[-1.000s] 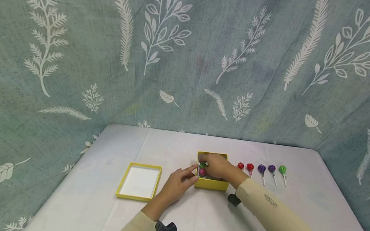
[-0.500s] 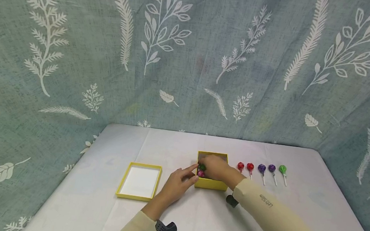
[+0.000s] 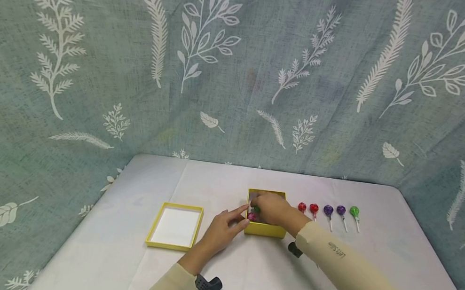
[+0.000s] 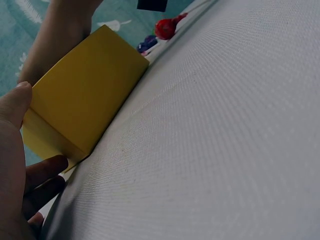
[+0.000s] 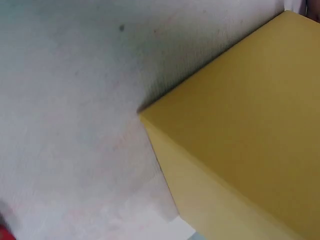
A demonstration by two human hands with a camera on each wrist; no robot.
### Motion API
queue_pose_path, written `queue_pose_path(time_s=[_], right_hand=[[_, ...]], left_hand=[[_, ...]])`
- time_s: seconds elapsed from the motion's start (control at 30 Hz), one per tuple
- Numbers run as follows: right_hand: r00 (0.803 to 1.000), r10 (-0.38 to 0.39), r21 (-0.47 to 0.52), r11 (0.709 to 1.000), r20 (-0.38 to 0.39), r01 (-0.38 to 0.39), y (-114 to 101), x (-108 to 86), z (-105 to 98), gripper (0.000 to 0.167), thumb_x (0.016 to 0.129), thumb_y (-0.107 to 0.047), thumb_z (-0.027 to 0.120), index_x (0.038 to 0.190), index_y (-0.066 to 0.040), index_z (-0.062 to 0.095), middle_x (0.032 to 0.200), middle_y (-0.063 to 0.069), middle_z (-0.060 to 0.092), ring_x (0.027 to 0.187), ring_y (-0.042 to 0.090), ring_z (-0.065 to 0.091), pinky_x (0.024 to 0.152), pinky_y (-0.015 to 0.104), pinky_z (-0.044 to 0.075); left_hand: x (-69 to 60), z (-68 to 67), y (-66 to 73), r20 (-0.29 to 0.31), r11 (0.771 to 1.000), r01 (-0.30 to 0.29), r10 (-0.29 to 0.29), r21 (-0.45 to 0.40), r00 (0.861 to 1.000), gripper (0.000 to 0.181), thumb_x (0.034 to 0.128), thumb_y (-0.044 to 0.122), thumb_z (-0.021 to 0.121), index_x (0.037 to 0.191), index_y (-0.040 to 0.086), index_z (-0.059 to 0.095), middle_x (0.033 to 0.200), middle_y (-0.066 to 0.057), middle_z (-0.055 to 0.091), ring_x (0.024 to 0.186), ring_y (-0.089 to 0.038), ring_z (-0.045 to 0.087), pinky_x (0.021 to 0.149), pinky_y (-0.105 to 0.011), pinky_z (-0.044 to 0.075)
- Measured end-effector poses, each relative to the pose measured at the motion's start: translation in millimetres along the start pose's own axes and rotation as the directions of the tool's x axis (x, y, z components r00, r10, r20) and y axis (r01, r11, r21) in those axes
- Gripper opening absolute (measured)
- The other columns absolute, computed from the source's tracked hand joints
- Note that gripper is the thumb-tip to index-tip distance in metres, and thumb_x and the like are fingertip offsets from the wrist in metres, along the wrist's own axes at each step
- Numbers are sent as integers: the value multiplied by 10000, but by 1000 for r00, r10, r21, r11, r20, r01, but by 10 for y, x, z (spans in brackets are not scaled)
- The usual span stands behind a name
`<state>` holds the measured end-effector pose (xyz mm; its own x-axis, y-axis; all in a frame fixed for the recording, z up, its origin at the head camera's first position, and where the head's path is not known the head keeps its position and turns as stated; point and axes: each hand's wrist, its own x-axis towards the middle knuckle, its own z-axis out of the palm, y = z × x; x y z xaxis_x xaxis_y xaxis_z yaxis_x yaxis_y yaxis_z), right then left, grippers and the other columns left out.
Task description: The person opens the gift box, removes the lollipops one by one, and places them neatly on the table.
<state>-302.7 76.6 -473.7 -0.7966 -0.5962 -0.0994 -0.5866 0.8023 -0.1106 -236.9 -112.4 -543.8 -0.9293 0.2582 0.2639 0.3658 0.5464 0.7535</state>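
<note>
At left inside the yellow box (image 3: 265, 230), the green candy (image 3: 257, 209) is overhung by the nearer right hand (image 3: 274, 208) (grip cannot be told).

Looks forward and down from head, well back; from wrists, shares the same box (image 3: 265, 230) close up, frame left and frame right.

Yellow box (image 3: 265, 230), open-topped, upright on white-covered counter (image 3: 261, 275). Inside, near left wall: green candy (image 3: 257, 210), partly hidden; shiny pink candy (image 3: 252, 217) just beside, nearer front.
</note>
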Motion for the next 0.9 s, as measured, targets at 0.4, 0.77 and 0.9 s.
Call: queue_pose_path(time_s=[0.4,0.77,0.9], right_hand=[[1000,-26,-59,998,-10,25,28,-74,-291,286,856,-153,762,1137,-185,724,1025,-21,629,922,167,642,847,353,547],[992,-80,-79,994,-97,72,35,-237,-510,286,873,-185,750,1153,-159,700,1030,-28,622,892,149,651,795,317,556],[993,-66,-77,995,-96,58,43,-299,-580,300,879,-197,744,1172,-163,691,1010,-35,615,865,127,642,768,294,552]], left_hand=[[16,17,-26,4,1000,16,-16,3,1000,522,954,521,549,1430,310,507,1034,120,692,1220,-149,541,1167,-422,193],[23,22,-23,2,1000,12,-12,12,1000,567,944,575,520,1433,289,508,1018,112,690,1208,-154,548,1168,-442,189],[13,28,-18,0,1000,10,-10,6,1000,541,951,543,537,1429,290,514,1018,102,692,1200,-167,556,1166,-450,193]])
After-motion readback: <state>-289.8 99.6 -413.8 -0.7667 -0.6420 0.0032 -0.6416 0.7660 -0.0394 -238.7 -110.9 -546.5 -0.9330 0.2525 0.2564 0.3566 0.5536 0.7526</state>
